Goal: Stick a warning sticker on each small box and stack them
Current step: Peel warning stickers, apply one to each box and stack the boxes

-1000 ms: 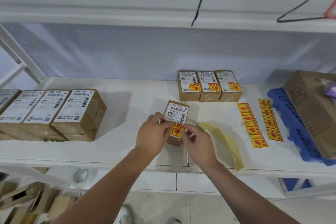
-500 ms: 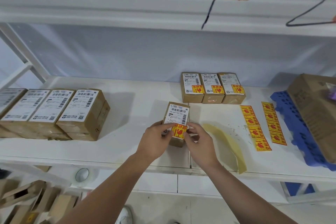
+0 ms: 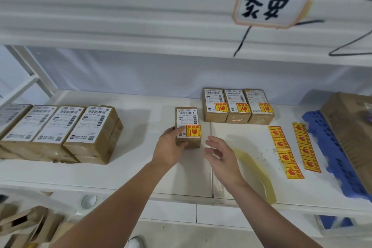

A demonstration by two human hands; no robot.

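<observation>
Right grip [image 3: 221,155] now off sticker [image 3: 193,130], fingers spread, empty, just right of box [image 3: 187,119]. Left grip [image 3: 169,147] curls round box. Sticker on; stacking likely next.

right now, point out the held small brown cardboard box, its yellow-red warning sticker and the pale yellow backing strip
small brown cardboard box [image 3: 187,116]: head view, white top label
yellow-red warning sticker [image 3: 193,130]: head view, centre
pale yellow backing strip [image 3: 255,167]: head view, middle
</observation>
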